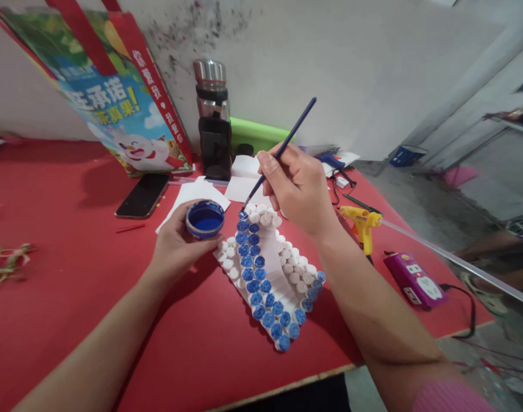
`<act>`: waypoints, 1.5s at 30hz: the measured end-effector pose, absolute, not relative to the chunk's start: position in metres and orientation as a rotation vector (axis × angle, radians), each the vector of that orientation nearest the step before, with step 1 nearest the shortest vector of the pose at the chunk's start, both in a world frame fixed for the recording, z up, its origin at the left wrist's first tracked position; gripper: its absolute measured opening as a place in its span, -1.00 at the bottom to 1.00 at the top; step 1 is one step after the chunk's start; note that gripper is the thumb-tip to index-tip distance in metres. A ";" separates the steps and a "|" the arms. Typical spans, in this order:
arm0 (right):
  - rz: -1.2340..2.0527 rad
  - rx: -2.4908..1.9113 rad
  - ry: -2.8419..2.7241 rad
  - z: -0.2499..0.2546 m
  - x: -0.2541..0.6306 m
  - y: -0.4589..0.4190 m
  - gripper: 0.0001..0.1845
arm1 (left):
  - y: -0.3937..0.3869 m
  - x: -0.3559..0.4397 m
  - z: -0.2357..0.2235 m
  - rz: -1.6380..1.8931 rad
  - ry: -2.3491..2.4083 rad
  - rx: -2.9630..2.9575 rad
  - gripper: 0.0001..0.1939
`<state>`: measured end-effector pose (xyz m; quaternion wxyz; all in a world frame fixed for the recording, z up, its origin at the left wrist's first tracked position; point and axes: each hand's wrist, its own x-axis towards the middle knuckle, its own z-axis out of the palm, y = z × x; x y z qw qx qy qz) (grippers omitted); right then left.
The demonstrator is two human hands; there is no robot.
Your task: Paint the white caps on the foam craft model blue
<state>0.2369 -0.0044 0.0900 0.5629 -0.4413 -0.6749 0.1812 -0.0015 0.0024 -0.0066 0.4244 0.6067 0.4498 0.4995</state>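
Note:
My left hand [178, 237] is closed around a small round pot of blue paint [205, 220], tipped so its blue inside shows. Between the thumb and fingers of my right hand [298, 186] is a thin dark-blue paintbrush [293, 129]. Its tip touches a disc at the top left of a white paper craft piece [272, 257] lying on the table. Small rolled paper discs cover much of the piece. Blue discs [255, 286] run down its left strip and along the lower edge; white discs [296, 266] fill other parts. My right wrist overlaps the piece's upper right side.
On the red table [72, 297] are a black phone [142, 195], a dark bottle [214, 126], a printed shopping bag [115, 103], white paper sheets [199, 191], a yellow glue gun [362, 223] with a long glue stick, and a purple box [415, 280] with a cable. A person's leg [488, 246] shows at right.

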 end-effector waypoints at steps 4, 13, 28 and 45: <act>0.413 -1.069 -1.572 0.092 0.238 -0.006 -0.47 | 0.003 -0.002 -0.006 1.236 1.135 1.532 -0.23; 0.373 -1.123 -1.603 0.098 0.239 -0.013 -0.47 | 0.002 -0.001 -0.007 1.245 1.127 1.514 -0.24; 0.349 -1.097 -1.596 0.098 0.240 -0.012 -0.51 | 0.002 -0.002 -0.007 1.244 1.119 1.523 -0.24; 0.385 -1.111 -1.606 0.096 0.236 -0.013 -0.48 | 0.002 -0.003 -0.008 1.241 1.141 1.531 -0.27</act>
